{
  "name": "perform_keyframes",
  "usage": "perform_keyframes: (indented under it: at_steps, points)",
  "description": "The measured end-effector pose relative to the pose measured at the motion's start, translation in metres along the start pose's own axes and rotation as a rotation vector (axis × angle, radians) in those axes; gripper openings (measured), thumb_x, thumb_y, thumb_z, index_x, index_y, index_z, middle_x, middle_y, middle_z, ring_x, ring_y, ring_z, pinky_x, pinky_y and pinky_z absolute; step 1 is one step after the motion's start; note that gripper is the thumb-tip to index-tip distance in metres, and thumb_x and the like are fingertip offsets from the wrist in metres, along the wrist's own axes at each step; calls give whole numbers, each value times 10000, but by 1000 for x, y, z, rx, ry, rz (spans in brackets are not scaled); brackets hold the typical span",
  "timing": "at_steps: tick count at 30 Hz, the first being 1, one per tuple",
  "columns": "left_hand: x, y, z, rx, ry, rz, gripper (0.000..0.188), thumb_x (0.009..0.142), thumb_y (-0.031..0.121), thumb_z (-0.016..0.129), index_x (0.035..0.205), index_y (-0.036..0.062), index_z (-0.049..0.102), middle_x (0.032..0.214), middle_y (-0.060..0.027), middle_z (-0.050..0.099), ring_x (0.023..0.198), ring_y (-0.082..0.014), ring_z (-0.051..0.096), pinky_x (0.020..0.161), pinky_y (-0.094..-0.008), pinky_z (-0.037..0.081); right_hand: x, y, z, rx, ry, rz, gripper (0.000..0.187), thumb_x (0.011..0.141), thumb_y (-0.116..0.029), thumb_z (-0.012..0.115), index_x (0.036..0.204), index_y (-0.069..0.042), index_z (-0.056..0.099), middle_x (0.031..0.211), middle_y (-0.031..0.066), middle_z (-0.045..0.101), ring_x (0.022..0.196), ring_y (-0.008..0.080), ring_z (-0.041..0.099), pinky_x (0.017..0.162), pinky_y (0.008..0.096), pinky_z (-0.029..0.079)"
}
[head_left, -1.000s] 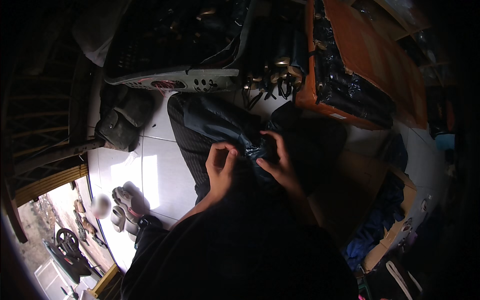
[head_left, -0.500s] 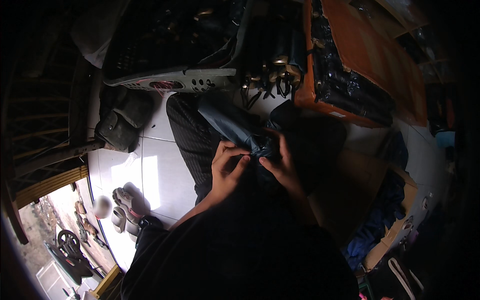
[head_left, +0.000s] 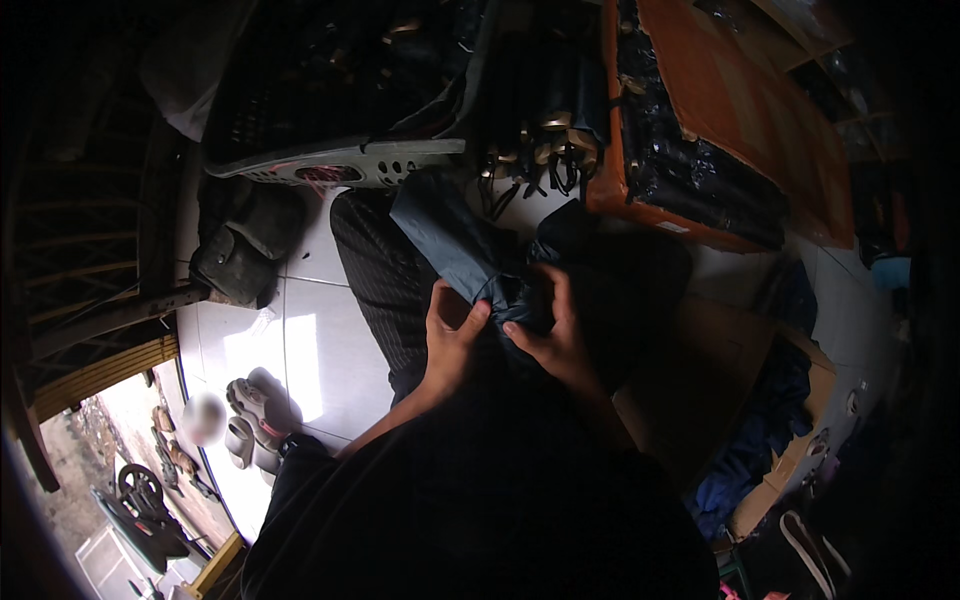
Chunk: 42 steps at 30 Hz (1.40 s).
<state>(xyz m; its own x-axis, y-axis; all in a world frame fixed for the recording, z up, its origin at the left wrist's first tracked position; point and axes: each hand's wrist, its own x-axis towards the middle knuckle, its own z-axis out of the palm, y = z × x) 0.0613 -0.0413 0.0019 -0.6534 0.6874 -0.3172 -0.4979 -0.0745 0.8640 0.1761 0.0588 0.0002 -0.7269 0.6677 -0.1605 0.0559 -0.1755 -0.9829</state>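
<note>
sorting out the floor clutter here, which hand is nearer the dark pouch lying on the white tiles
Left. The left hand grips the dark blue fabric on the side toward the dark pouch, though well apart from it. The right hand holds the same fabric farther away.

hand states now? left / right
Left hand: closed, pinching the folded dark blue fabric piece.
Right hand: closed on the same fabric, fingers curled over its bunched end.
</note>
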Motion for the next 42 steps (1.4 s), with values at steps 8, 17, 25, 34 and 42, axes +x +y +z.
perform_keyframes:
  at_steps: [8,17,25,34,42]
  points:
    - [0,-6,-14,194,-171,-109,450,915,233,628,1236,-61,511,1168,-104,587,1107,-171,515,991,-311,365,-4,17,1,19,32,-16,685,739,-190,756,1269,-12,362,1169,154,488,1102,227,501,941,358,416]
    - [1,-1,1,47,-81,-203,490,945,325,567,1238,-62,500,1136,-105,599,1088,-165,520,971,-295,368,-8,19,5,-43,84,-75,616,735,-147,767,1194,-23,376,1116,135,492,1041,196,521,898,342,436]
    - [-4,-6,5,334,-280,-115,452,950,355,551,1175,-36,532,1090,-83,608,1063,-147,527,962,-296,371,-9,23,8,-106,153,-217,630,701,-98,790,1181,-27,387,1204,172,466,1135,250,491,955,378,406]
    - [6,-5,4,-157,-166,-290,448,962,391,524,1086,-38,562,978,-64,623,891,-112,577,819,-253,449,-12,20,14,-133,185,-207,594,694,-85,793,1156,-21,424,1166,164,503,1108,252,518,941,377,419]
    - [-2,-28,-3,94,-148,-135,396,967,375,523,1043,-11,571,935,-22,615,837,-80,560,766,-232,446,-15,36,17,-201,247,-306,584,701,-107,793,1155,-22,435,1132,163,509,1086,262,530,917,379,432]
